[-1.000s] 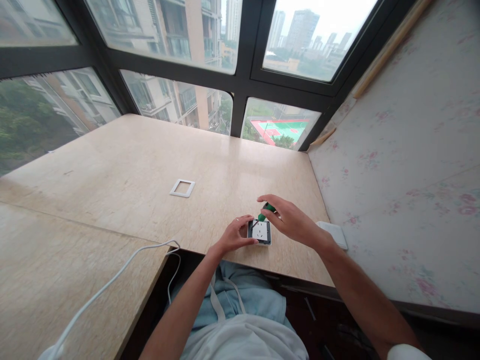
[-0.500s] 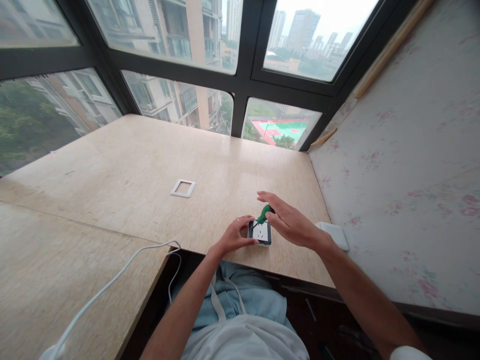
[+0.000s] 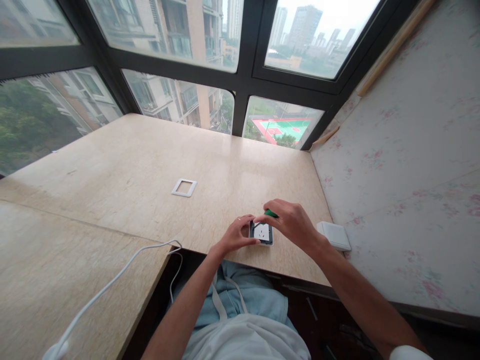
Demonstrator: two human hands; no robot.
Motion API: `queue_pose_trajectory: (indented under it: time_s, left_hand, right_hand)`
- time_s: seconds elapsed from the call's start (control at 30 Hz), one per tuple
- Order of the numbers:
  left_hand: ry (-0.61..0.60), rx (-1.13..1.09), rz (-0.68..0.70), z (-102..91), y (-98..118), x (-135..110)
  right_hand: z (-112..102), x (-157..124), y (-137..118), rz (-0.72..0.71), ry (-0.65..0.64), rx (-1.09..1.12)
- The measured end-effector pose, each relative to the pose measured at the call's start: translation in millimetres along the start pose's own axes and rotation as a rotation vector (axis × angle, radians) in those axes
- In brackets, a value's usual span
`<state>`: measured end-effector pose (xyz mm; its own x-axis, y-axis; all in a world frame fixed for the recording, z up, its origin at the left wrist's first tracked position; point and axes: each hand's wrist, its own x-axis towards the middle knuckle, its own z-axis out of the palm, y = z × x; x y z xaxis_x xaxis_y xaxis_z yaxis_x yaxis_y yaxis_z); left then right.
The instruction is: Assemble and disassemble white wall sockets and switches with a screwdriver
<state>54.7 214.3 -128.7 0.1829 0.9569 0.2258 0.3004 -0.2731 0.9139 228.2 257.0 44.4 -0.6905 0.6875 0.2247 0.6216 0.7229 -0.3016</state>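
A small wall socket [image 3: 262, 233] with a white face and dark frame lies near the front edge of the beige stone counter [image 3: 150, 165]. My left hand [image 3: 235, 235] pinches its left side, thumb and fingers closed on it. My right hand [image 3: 291, 222] is curled round a green-handled screwdriver [image 3: 270, 213], whose tip reaches down to the socket's upper left corner. Most of the screwdriver is hidden under my fingers.
A white square frame plate [image 3: 184, 187] lies farther back on the counter. A white switch plate [image 3: 334, 235] sits at the right by the flowered wall [image 3: 405, 165]. A white cable [image 3: 112, 285] runs over the lower left counter. Windows stand behind.
My right hand's fingers, spread before, have closed round the screwdriver handle and dropped lower over the socket. My left hand has kept its hold.
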Motion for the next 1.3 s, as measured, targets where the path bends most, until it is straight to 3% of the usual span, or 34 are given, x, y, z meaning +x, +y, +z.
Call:
queue_pose_trajectory:
  time_s: [0.13,0.43,0.57,0.7,0.83,0.93,1.07,1.17,1.3]
  left_hand:
    - [-0.011,-0.009,-0.002,0.1,-2,0]
    - [0.010,-0.012,0.016,2.2,-5,-1]
    - [0.015,0.013,-0.005,1.6,-4,-1]
    - [0.013,0.018,-0.002,1.2,-3,-1]
    - [0.005,0.009,0.010,1.2,-4,-1]
    - [0.004,-0.004,0.015,1.5,-5,-1]
    - [0.001,-0.016,0.008,1.4,-4,-1]
    - [0.009,-0.005,0.012,1.2,-2,-1]
    - [0.005,-0.008,0.010,0.8,0,-2]
  right_hand:
    - [-2,-1,0,0.063,0.001,0.012]
    - [-5,-6,1,-0.112,-0.095,0.394]
    - [-3,-3,-1,-0.048,-0.001,0.097]
    - [-4,1,-2,0.005,-0.005,-0.111]
    - [-8,-2,3,-0.071,-0.024,0.082]
    - [-10,-7,9,-0.122,-0.113,0.263]
    - [-15,-6,10,-0.027,-0.140,0.370]
    - [-19,-1,6,0.098,-0.120,0.243]
    - [-20,5,-2,0.238,-0.081,-0.190]
